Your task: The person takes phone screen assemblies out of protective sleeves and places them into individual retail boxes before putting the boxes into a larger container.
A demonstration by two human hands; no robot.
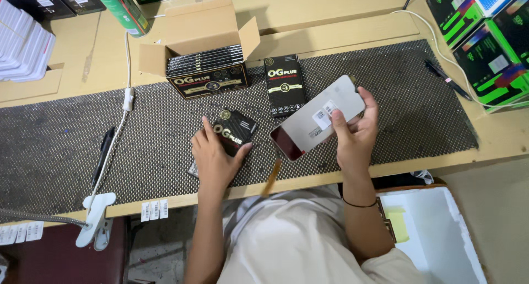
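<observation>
On a dark mesh mat (386, 96), the left hand (212, 157) presses down on a small black box (234, 130) – fingers closed around its edges, apparently steadying it. Right of that box, the right hand (355, 132) grips a grey screen panel (318, 117), tilted up off the mat, perhaps for inspection – an open carton (206, 52) of black boxes sits behind

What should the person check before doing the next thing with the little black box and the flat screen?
1. Left hand grips the small black box: ok.
2. Right hand holds the screen panel off the mat: ok.
3. Panel's orange ribbon hangs free: ok.
4. Bare mat nearby for setting things down: ok.
5. Small box open: cannot tell.
6. Open carton with more boxes close by: ok.
</observation>
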